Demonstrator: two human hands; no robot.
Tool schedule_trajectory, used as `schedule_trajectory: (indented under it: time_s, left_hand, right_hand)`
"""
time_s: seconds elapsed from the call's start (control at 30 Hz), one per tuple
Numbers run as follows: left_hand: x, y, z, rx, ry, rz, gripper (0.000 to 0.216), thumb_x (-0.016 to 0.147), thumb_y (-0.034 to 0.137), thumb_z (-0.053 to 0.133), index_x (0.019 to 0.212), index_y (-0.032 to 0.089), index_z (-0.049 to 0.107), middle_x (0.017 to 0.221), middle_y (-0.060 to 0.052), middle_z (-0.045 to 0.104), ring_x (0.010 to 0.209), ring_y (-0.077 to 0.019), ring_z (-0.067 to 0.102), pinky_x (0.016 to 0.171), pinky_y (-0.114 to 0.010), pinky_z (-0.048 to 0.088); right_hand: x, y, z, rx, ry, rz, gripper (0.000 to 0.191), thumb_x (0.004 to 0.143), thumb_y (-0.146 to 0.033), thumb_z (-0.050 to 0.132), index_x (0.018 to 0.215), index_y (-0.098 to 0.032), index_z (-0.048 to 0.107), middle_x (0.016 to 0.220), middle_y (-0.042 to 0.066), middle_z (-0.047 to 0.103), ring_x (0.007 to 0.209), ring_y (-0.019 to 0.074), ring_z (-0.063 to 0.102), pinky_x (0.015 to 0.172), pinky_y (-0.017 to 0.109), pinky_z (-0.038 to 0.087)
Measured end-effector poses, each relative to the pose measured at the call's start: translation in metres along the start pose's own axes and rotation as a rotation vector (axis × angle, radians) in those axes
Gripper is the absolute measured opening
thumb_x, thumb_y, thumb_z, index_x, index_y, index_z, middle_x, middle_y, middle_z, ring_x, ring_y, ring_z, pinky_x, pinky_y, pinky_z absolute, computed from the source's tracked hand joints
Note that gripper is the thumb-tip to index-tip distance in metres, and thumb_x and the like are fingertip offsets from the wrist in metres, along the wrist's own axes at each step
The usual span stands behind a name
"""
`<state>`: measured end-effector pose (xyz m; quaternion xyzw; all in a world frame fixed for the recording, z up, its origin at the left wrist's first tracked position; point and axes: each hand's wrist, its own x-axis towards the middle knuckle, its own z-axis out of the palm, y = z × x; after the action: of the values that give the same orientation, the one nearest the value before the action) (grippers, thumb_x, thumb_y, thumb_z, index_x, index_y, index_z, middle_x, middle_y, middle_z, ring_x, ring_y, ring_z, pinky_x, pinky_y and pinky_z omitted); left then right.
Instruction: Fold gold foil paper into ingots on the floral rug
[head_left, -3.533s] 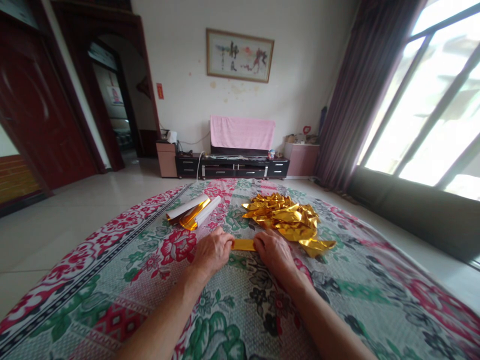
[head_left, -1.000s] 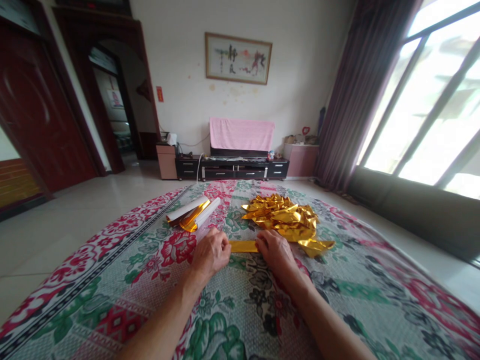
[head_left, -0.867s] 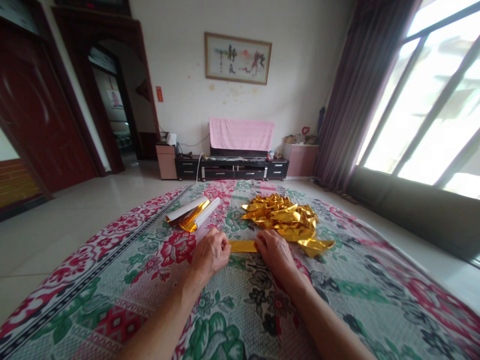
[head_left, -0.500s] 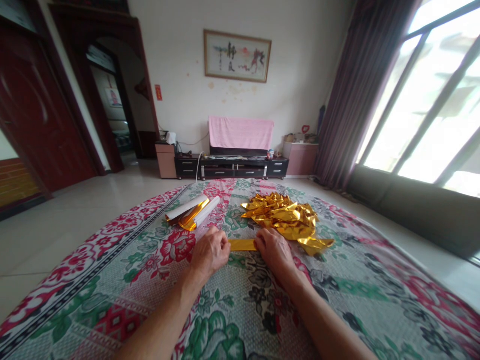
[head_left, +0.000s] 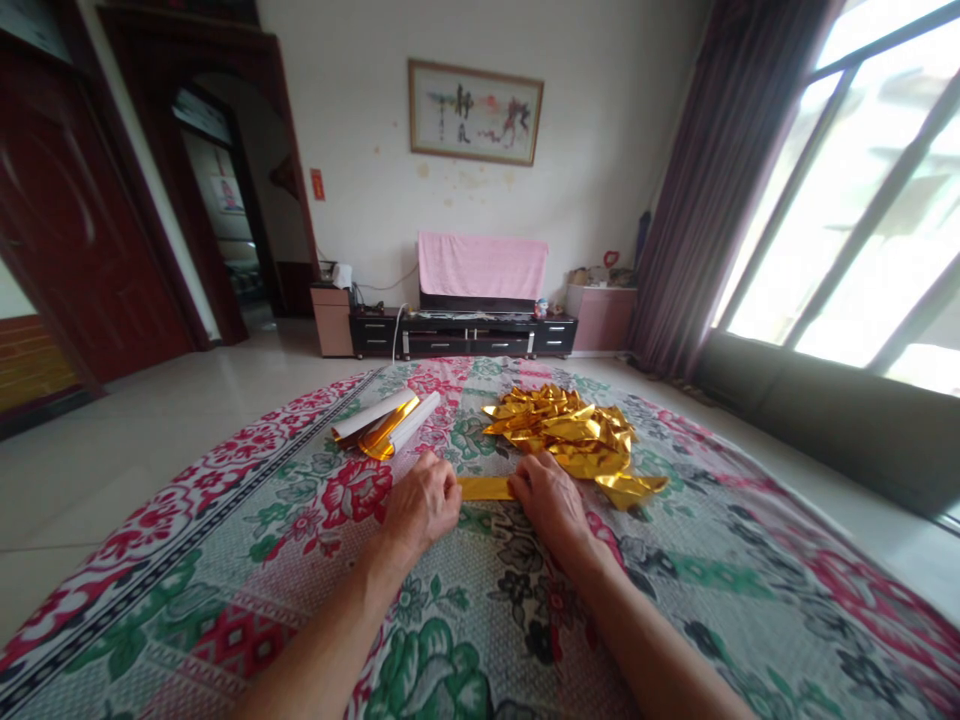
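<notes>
A folded strip of gold foil paper lies on the flowered cloth between my two hands. My left hand is curled, its fingers pressed on the strip's left end. At the right end, my right hand has its fingers bent down on the foil. Just beyond my right hand sits a heap of folded gold foil pieces. To the far left of my left hand lies a curled stack of foil sheets, white on one side and gold on the other.
The cloth covers a wide low surface on a tiled floor. A dark TV cabinet with a pink cover stands at the far wall. A dark long bolster runs under the window at right. Dark wooden doors are at left.
Both hands stay pressed on the ends of the gold strip. The strip and hands have barely shifted; the view has moved slightly.
</notes>
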<state>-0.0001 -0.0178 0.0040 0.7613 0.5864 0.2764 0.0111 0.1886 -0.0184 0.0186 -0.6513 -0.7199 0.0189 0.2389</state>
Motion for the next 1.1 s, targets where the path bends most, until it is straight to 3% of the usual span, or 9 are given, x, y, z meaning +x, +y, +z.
schedule_trajectory:
  time_s: [0.33, 0.5, 0.73, 1.1]
  left_hand:
    - [-0.004, 0.001, -0.003, 0.121, 0.049, 0.029, 0.01, 0.078, 0.025, 0.049, 0.076, 0.02, 0.058, 0.08, -0.005, 0.054, 0.083, -0.0178, 0.052, 0.079, -0.03, 0.039]
    - [-0.005, 0.003, -0.005, 0.142, 0.058, 0.028, 0.01, 0.078, 0.025, 0.049, 0.078, 0.021, 0.058, 0.081, -0.005, 0.054, 0.082, -0.0182, 0.052, 0.075, -0.029, 0.039]
    - [-0.006, 0.003, -0.005, 0.148, 0.058, 0.025, 0.011, 0.079, 0.027, 0.048, 0.078, 0.021, 0.058, 0.081, -0.005, 0.054, 0.083, -0.0182, 0.052, 0.076, -0.029, 0.038]
    - [-0.006, 0.002, -0.003, 0.122, 0.049, 0.006, 0.011, 0.078, 0.027, 0.049, 0.079, 0.021, 0.058, 0.082, -0.005, 0.053, 0.084, -0.0187, 0.052, 0.077, -0.029, 0.038]
  right_hand:
    - [-0.003, -0.002, -0.002, -0.012, -0.029, 0.015, 0.026, 0.086, -0.027, 0.041, 0.07, -0.018, 0.06, 0.085, 0.004, 0.054, 0.067, 0.0107, 0.051, 0.057, 0.022, 0.031]
    - [-0.014, -0.001, -0.001, 0.003, 0.071, -0.098, 0.026, 0.086, -0.031, 0.042, 0.072, -0.018, 0.059, 0.085, 0.006, 0.054, 0.079, 0.0133, 0.052, 0.071, 0.022, 0.036]
    - [-0.021, -0.005, 0.01, -0.016, 0.171, -0.022, 0.029, 0.076, -0.046, 0.055, 0.076, -0.018, 0.058, 0.089, 0.008, 0.054, 0.084, 0.0191, 0.053, 0.075, 0.027, 0.04]
    - [-0.017, -0.005, 0.01, 0.03, 0.157, 0.049, 0.038, 0.067, -0.053, 0.06, 0.082, -0.018, 0.058, 0.09, 0.008, 0.054, 0.086, 0.021, 0.053, 0.076, 0.029, 0.041]
